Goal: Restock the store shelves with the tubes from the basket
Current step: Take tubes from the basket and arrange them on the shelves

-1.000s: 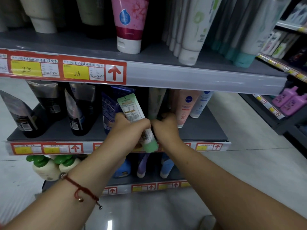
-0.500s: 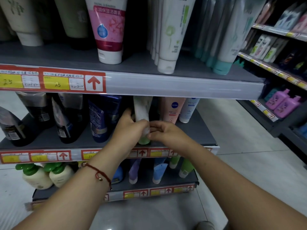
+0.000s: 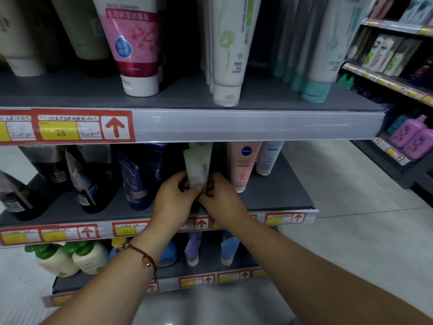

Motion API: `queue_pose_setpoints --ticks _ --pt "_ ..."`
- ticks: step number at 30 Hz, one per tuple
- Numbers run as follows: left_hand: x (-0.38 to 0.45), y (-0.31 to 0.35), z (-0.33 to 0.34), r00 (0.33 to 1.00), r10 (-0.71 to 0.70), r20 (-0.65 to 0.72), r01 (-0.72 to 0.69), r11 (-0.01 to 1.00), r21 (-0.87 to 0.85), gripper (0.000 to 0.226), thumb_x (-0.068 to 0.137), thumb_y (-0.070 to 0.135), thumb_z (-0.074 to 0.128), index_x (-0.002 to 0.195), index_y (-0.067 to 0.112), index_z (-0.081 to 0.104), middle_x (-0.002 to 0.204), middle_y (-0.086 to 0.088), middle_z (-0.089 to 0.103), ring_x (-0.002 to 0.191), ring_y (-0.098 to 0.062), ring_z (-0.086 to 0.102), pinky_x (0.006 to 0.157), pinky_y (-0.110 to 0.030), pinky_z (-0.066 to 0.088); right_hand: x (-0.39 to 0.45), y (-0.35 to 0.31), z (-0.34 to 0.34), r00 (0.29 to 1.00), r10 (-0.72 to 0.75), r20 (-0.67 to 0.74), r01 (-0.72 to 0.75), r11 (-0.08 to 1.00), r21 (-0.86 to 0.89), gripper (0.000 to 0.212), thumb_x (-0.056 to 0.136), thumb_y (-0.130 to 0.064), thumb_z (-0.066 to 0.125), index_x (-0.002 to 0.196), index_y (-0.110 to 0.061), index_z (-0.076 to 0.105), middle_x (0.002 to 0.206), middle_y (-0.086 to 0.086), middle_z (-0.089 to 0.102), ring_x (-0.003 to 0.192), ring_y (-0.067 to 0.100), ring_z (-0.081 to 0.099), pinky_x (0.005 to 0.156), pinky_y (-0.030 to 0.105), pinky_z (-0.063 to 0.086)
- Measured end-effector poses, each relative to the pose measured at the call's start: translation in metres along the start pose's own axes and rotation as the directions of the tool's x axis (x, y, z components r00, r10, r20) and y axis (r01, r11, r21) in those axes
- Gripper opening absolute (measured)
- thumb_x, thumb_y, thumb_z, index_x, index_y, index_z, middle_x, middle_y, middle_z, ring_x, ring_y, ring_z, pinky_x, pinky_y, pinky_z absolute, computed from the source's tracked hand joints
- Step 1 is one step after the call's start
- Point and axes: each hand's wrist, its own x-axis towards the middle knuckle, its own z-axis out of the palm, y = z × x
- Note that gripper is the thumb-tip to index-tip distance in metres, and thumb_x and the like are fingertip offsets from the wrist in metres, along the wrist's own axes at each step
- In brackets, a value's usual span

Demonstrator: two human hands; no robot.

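Observation:
A pale green tube (image 3: 198,164) stands upright on the middle shelf (image 3: 276,195), cap down, between a dark blue tube (image 3: 138,177) and a peach tube (image 3: 243,165). My left hand (image 3: 174,199) grips its lower part, thumb across the front. My right hand (image 3: 220,198) pinches the tube's bottom end from the right side. The tube's cap is hidden behind my fingers. The basket is out of sight.
Black tubes (image 3: 86,181) lean at the shelf's left. The upper shelf (image 3: 234,125) carries a pink tube (image 3: 133,45) and white tubes (image 3: 230,50). Below stand green-capped bottles (image 3: 70,256) and purple and blue tubes. Another rack (image 3: 398,90) stands at the right.
The green tube went from tilted in front of the shelf to upright in the gap on the middle shelf. Both hands followed it inward, and the view came closer.

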Motion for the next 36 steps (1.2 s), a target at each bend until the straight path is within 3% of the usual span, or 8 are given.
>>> queue_pose_setpoints --ticks 6,13,20,23,27,30,32,36 --pt "0.004 -0.013 0.002 0.999 -0.05 0.013 0.05 0.999 0.0 0.029 0.091 0.013 0.068 0.12 0.013 0.069 0.109 0.0 0.072 0.097 -0.01 0.064 0.078 -0.015 0.046 0.0 0.0 0.006 0.992 0.049 -0.12 -0.046 0.999 0.022 0.032 0.085 -0.025 0.073 0.102 -0.017 0.047 0.104 0.004 0.069 0.091 0.017 0.067 0.069 0.027 0.053" --pt "0.005 -0.01 0.01 0.999 -0.032 0.021 0.032 0.999 -0.008 0.031 0.094 0.01 0.063 0.123 0.016 0.069 0.113 0.004 0.07 0.103 -0.008 0.064 0.078 -0.008 0.043 0.001 -0.004 0.004 0.983 0.09 -0.157 -0.081 0.994 0.068 0.032 0.084 -0.017 0.072 0.105 -0.014 0.048 0.105 0.004 0.069 0.092 0.015 0.065 0.058 0.006 0.043" --pt "-0.006 0.006 -0.012 0.997 -0.04 0.061 0.028 0.98 0.197 0.033 0.092 0.029 0.064 0.125 0.023 0.067 0.115 0.005 0.07 0.107 -0.013 0.064 0.084 -0.024 0.047 -0.005 -0.006 -0.001 0.984 0.133 -0.122 -0.123 0.989 0.087 0.037 0.08 -0.018 0.077 0.103 -0.013 0.048 0.096 0.003 0.065 0.087 0.016 0.064 0.072 0.028 0.053" --pt "-0.016 0.017 -0.035 0.997 -0.081 -0.017 0.082 0.967 0.24 0.017 0.09 0.037 0.064 0.087 0.023 0.074 0.085 0.005 0.073 0.084 -0.014 0.065 0.069 -0.027 0.047 -0.013 -0.016 -0.008 0.977 0.12 -0.174 -0.113 0.992 0.049 0.026 0.081 -0.018 0.074 0.092 -0.014 0.052 0.078 -0.005 0.059 0.07 0.005 0.055 0.062 0.022 0.046" --pt "-0.03 0.02 -0.072 0.981 -0.151 -0.121 0.173 0.963 0.208 0.051 0.085 0.049 0.067 0.058 0.01 0.049 0.052 -0.007 0.053 0.055 -0.022 0.051 0.055 -0.033 0.04 -0.024 -0.035 0.003 0.997 0.038 -0.064 -0.033 0.997 0.072 0.014 0.085 -0.02 0.07 0.078 -0.019 0.058 0.066 -0.007 0.055 0.059 0.004 0.05 0.061 0.025 0.045" --pt "-0.033 0.011 -0.099 0.955 -0.229 -0.19 0.274 0.925 0.264 0.046 0.081 0.053 0.07 0.069 0.015 0.047 0.061 0.0 0.053 0.062 -0.023 0.052 0.053 -0.033 0.032 -0.028 -0.048 0.026 0.999 0.04 -0.005 -0.039 0.99 0.134 0.008 0.086 -0.02 0.07 0.086 -0.02 0.062 0.072 -0.007 0.056 0.064 0.004 0.052 0.067 0.023 0.048" --pt "-0.03 0.002 -0.112 0.943 -0.266 -0.201 0.315 0.909 0.275 0.052 0.077 0.058 0.073 0.092 0.013 0.051 0.087 -0.001 0.063 0.079 -0.025 0.058 0.062 -0.033 0.039 -0.021 -0.056 0.042 0.998 0.059 -0.023 -0.055 0.987 0.153 0.015 0.087 -0.019 0.069 0.1 -0.017 0.061 0.079 -0.007 0.057 0.072 0.006 0.056 0.072 0.022 0.048" --pt "-0.021 -0.012 -0.113 0.966 -0.174 -0.189 0.22 0.941 0.258 0.073 0.073 0.052 0.079 0.128 0.014 0.05 0.126 -0.008 0.065 0.113 -0.028 0.062 0.083 -0.031 0.048 0.0 -0.073 0.073 0.986 0.148 -0.082 -0.121 0.955 0.269 0.032 0.088 -0.012 0.066 0.116 -0.014 0.052 0.095 -0.008 0.062 0.087 0.009 0.058 0.064 0.006 0.041"
